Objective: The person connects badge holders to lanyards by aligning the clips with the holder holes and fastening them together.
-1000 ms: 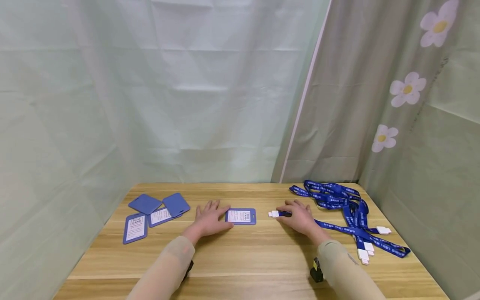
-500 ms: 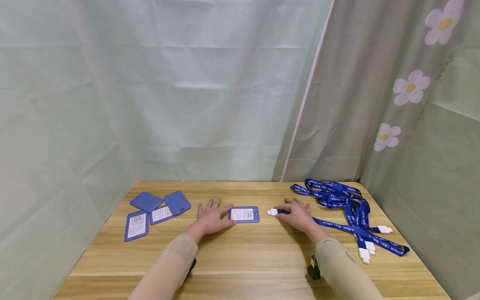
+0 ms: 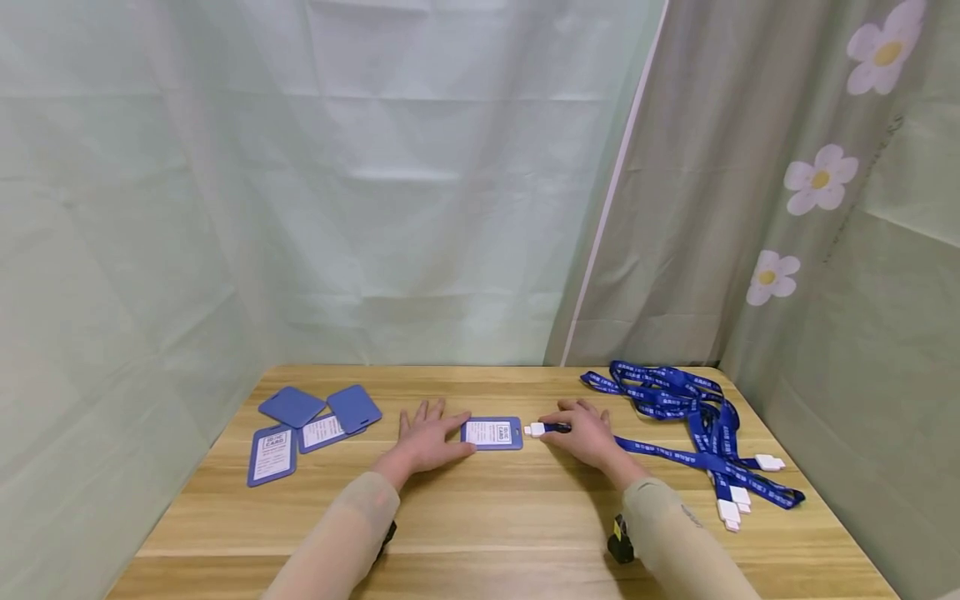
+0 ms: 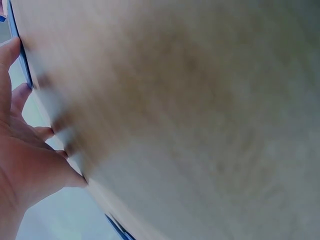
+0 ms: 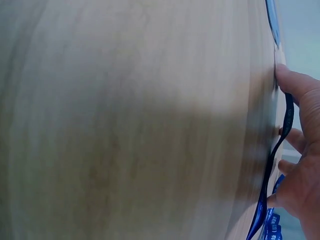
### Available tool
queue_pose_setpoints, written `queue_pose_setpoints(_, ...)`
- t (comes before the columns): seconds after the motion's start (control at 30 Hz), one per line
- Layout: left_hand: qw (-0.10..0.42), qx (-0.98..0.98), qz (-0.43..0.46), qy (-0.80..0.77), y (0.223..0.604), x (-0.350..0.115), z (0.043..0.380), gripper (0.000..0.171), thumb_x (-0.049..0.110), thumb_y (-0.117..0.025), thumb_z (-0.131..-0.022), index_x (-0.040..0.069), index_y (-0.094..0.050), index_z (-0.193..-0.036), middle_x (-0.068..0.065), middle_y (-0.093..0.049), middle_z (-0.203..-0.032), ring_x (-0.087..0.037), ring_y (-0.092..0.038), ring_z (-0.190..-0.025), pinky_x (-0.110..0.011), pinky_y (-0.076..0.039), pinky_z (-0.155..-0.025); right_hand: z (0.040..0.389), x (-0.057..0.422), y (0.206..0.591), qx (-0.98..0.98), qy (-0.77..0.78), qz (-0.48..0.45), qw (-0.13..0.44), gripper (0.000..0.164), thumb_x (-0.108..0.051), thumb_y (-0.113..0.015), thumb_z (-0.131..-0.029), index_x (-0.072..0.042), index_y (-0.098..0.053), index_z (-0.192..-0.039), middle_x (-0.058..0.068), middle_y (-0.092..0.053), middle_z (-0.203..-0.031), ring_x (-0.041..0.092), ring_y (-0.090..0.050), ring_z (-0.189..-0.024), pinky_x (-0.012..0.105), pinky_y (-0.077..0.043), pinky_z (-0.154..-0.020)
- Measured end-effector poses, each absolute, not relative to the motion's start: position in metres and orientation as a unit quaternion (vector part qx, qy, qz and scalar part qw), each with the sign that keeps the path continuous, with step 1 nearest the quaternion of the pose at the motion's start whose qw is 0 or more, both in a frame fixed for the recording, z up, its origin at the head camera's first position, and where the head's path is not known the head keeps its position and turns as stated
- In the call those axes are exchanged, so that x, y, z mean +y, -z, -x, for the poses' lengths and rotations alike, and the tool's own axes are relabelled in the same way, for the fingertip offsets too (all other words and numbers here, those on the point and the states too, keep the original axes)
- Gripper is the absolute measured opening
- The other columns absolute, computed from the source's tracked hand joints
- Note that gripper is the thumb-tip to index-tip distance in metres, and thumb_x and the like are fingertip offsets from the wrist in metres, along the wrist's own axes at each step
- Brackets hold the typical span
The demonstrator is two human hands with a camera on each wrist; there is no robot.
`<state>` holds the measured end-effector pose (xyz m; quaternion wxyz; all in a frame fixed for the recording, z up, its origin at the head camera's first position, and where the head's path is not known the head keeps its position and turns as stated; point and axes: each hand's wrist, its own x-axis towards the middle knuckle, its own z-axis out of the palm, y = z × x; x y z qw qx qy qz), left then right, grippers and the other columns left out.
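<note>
My left hand (image 3: pixel 426 442) lies on the wooden table with fingers spread. Its thumb and index fingertips press the left end of a blue badge holder (image 3: pixel 491 433) with a white ID card insert and a slot at its right end. My right hand (image 3: pixel 587 433) pinches a blue printed lanyard (image 3: pixel 660 452) just behind its white plastic clip (image 3: pixel 534 430), which points left at the slot, a small gap away. In the right wrist view, the lanyard strap (image 5: pixel 268 172) runs beneath the palm from the thumb. In the left wrist view, the holder (image 4: pixel 22 60) appears edge-on.
Several more blue badge holders (image 3: pixel 272 455) lie overlapping at the table's left. On the right, more blue lanyards (image 3: pixel 667 396) are heaped, their white clips (image 3: pixel 727 512) near the front. Pale curtains (image 3: pixel 450 208) hang behind and beside the wooden table (image 3: pixel 480 517).
The right hand has slid left with the lanyard, bringing the clip closer to the badge holder's slot. The left hand and holder have shifted slightly right; the lanyard's trailing end is drawn left.
</note>
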<state>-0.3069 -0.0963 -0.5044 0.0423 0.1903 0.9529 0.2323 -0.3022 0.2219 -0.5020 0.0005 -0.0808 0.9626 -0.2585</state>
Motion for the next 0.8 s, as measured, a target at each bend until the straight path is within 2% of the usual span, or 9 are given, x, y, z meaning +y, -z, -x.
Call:
queue_pose_setpoints(0.27, 0.049, 0.960, -0.182, -0.205, 0.502, -0.092, 0.305, 0.071, 0.063, -0.062, -0.093, 0.028, -0.050, -0.154, -0.024, -0.023, -0.165, -0.053, -0.010, -0.151, -0.077, 0.000, -0.114, 0.302, 0.217, 0.504, 0.962, 0.262, 0.082, -0.002, 0.033, -0.039, -0.077, -0.092, -0.029, -0.077, -0.124, 0.015, -0.046, -0.156, 0.047, -0.017, -0.151, 0.075, 0.004, -0.114)
queue_pose_setpoints(0.47, 0.054, 0.959, -0.184, -0.211, 0.501, -0.097, 0.306, 0.077, 0.064, -0.063, -0.092, 0.025, -0.044, -0.157, -0.023, -0.023, -0.166, -0.051, -0.009, -0.152, -0.075, 0.002, -0.115, 0.300, 0.219, 0.502, 0.960, 0.266, 0.089, -0.004, 0.039, -0.039, -0.077, -0.092, -0.027, -0.074, -0.129, 0.014, -0.046, -0.156, 0.048, -0.018, -0.151, 0.076, 0.004, -0.114)
queue_pose_setpoints(0.8, 0.045, 0.959, -0.191, -0.207, 0.504, -0.103, 0.309, 0.073, 0.064, -0.064, -0.091, 0.025, -0.052, -0.153, -0.023, -0.025, -0.165, -0.049, -0.013, -0.152, -0.076, 0.000, -0.114, 0.299, 0.225, 0.503, 0.958, 0.272, 0.090, -0.014, 0.030, -0.038, -0.078, -0.092, -0.029, -0.078, -0.120, 0.015, -0.048, -0.154, 0.047, -0.019, -0.151, 0.074, 0.004, -0.115)
